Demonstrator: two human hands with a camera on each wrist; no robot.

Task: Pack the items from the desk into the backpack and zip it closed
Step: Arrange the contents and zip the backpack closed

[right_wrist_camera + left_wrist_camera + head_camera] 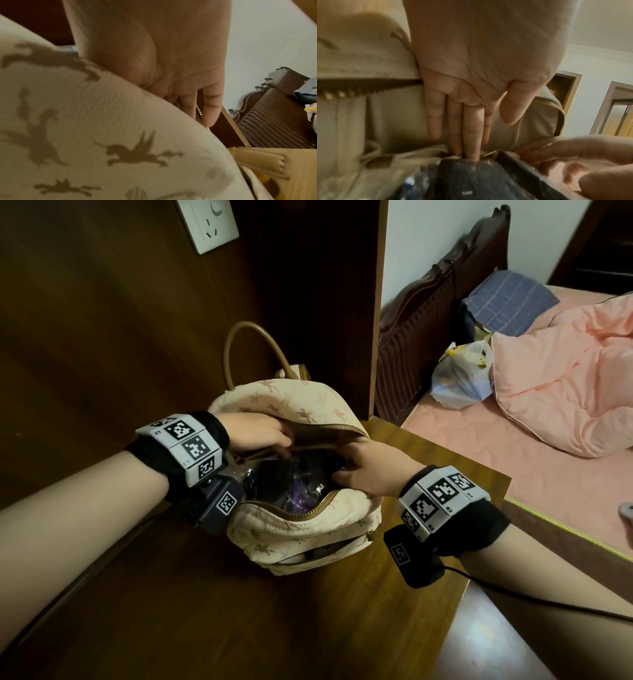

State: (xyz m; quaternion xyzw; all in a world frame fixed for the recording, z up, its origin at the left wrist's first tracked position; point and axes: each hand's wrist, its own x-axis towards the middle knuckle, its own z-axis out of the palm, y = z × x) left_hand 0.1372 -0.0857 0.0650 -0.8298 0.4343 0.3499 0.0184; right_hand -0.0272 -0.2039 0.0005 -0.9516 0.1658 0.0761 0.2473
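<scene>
A cream backpack (298, 529) with a horse print stands on the wooden desk (308, 628), its main zip open. Inside lies a dark item in clear plastic wrap (284, 477). My left hand (286, 445) reaches over the far rim. In the left wrist view its straight fingers (471, 135) press down on the dark item (479, 180) against the lining of the backpack (359, 60). My right hand (346, 460) is at the right end of the opening, fingers and thumb around the item's edge (565, 155). The right wrist view shows its fingers (197, 108) dipping behind the backpack's wall (85, 135).
The backpack's tan handle (253, 350) loops up at the back, against a dark wooden panel with a wall socket (209, 224). The front pocket's zip (325, 553) gapes. Right of the desk is a bed (513, 457) with a pink quilt and a plastic bag (459, 378).
</scene>
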